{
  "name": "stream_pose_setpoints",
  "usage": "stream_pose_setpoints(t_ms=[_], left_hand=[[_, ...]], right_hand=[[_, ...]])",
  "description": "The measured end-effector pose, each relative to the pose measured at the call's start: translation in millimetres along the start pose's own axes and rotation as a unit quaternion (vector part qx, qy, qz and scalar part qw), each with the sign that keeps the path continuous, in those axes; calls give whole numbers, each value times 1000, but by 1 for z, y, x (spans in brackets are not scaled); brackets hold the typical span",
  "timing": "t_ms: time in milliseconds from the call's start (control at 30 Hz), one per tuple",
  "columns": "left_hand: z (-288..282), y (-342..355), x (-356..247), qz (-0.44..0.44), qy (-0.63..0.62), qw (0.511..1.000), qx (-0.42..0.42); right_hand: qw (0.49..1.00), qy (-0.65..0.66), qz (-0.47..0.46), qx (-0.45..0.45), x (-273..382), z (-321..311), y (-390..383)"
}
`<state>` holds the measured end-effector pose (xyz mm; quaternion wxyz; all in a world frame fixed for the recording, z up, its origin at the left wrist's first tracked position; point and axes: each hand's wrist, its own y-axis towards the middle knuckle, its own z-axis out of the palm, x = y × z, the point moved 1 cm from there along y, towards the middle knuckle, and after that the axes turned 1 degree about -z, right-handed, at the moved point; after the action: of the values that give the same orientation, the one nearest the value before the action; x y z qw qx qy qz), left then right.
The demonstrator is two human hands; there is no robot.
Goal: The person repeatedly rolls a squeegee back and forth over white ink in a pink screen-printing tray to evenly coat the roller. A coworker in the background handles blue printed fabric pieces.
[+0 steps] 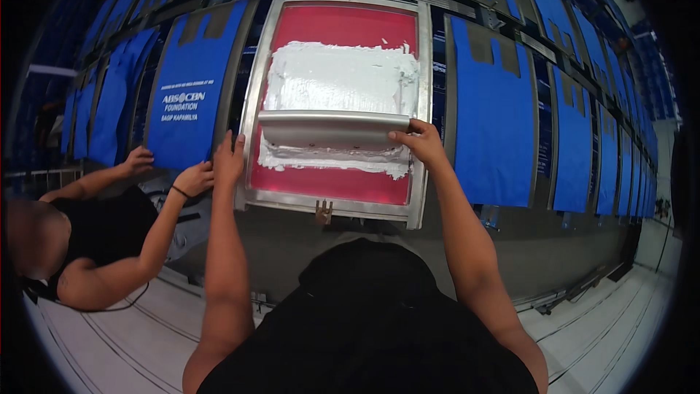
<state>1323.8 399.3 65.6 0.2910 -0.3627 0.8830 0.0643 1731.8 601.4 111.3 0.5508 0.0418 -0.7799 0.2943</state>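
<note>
A screen-printing frame [275, 22] with a metal border and red mesh [328, 184] lies in front of me. White ink [343, 76] is spread thickly over the middle of the mesh. Across it rests a long silver squeegee [328, 130], reaching nearly from side to side. My right hand [423, 141] pinches the squeegee's right end between thumb and fingers. My left hand [230, 157] is off the squeegee, just outside the frame's left edge, its fingers stretched out beside the blue cloth panel [189, 66] there. The squeegee's lower edge is hidden.
At the left a co-worker [109, 237] in black reaches both hands to the near edge of the printed blue panel, close to my left hand. Several more blue panels [492, 117] lie on boards at right and behind. Metal clamps [324, 211] sit at the frame's near and far ends.
</note>
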Motion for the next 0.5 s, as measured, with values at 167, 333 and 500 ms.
stream_pose_setpoints(t_ms=[167,333,500], left_hand=[[7,-6,-15,-50,-253,963,83],[3,-80,-107,-25,-231,972,38],[111,-161,-242,47,-356,925,121]], right_hand=[[997,50,55,-35,7,-10,-5],[997,19,24,-73,16,-112,-71],[983,-33,-13,-178,-19,-309,-163]])
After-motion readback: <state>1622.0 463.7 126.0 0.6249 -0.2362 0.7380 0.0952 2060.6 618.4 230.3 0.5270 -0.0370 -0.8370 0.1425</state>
